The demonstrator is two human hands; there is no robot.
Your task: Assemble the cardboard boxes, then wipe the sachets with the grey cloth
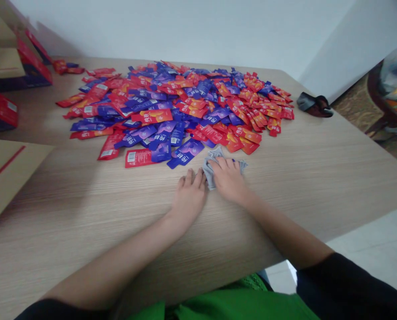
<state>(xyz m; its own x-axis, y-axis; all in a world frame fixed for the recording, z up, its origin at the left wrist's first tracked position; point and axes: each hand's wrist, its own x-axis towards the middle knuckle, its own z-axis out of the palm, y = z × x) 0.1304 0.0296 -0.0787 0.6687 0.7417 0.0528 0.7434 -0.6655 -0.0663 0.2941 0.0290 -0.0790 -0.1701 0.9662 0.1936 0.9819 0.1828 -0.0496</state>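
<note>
A crumpled light-grey cloth (210, 175) lies on the table just in front of a heap of packets. My right hand (230, 178) presses down on it, fingers bent into the fabric; a bit of dark blue shows by the fingers. Close on its left, my left hand (190, 191) rests fingers forward on the tabletop, its fingertips at the cloth's edge. What lies under those fingertips is hard to make out. Nearest to both hands is a purple-blue sachet (188, 152), at the front of the heap of red and blue sachets (155, 116).
Red and blue boxes (35, 71) and an open cardboard flap (12, 173) stand along the left side of the wooden table (118, 213). A dark, shiny object (315, 105) lies near the right edge. Beyond it is a chair (381, 98) with bags on it.
</note>
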